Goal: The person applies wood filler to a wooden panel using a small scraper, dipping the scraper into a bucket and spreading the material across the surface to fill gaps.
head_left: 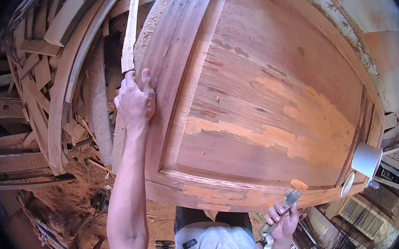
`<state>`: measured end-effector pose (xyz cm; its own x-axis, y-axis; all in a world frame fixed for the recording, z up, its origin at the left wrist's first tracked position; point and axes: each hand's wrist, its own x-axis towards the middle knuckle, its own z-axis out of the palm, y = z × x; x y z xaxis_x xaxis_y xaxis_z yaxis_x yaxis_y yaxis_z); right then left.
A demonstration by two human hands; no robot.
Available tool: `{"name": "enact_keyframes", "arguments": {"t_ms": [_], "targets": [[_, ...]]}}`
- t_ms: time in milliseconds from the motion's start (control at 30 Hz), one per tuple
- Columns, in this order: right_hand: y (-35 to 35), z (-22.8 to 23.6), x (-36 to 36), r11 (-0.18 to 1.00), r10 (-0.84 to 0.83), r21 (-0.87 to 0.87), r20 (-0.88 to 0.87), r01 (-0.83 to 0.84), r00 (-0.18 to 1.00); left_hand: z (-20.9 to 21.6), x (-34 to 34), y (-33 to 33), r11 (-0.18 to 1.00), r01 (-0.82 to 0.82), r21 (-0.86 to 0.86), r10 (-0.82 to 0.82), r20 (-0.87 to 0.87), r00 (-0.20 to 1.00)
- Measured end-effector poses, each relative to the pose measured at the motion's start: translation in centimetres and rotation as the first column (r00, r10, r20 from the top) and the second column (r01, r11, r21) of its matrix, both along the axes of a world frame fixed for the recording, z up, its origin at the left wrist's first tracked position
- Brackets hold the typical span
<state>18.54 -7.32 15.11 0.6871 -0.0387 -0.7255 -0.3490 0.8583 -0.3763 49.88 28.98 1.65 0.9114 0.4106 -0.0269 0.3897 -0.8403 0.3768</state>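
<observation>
A large reddish-brown wooden panel door (pixel 252 76) lies in front of me, with uneven orange patches of paste or paint across its recessed panel and near rail. At its left edge, my left hand (pixel 135 104) grips the frame, thumb on top and fingers curled over the side. A pale thin wood strip (pixel 130 40) ends by those fingertips. My right hand (pixel 284 223) is closed around the handle of a paintbrush (pixel 293 196) at the near edge. Its tip is loaded with orange and points up toward the door.
A white tub (pixel 366 159) stands at the door's right corner, beside a white round lid or rim (pixel 348 184). Stacked wood offcuts (pixel 57 90) crowd the left side, above sawdust (pixel 82 183). Framed wooden pieces (pixel 366 214) lie at lower right. A pale wall (pixel 366 7) runs along the far right.
</observation>
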Motion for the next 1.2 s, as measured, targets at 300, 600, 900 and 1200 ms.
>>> {"name": "enact_keyframes", "arguments": {"t_ms": [300, 600, 900, 1200], "targets": [[1.6, 2.6, -0.4, 0.986, -0.164, 0.044, 0.045, 0.162, 0.985, 0.8, -0.7, -0.8, 0.999, 0.038, 0.016, -0.041, 0.17, 0.985], [-1.4, 4.0, -1.9, 0.978, -0.205, -0.028, 0.065, 0.207, 0.977, 2.5, -6.3, -14.4, 0.461, 0.875, -0.146, -0.872, 0.112, 0.477], [-2.4, 4.1, 1.6, 0.99, -0.09, -0.118, -0.068, 0.082, 0.994, 2.4, -2.1, -5.3, 0.99, 0.003, -0.143, 0.07, 0.502, 0.862], [4.0, -7.1, 15.0, -0.046, 0.514, -0.965, -0.245, -0.258, 0.822, -0.2, 0.3, -0.3, 0.998, 0.014, -0.061, -0.009, 0.08, 0.997]]}}
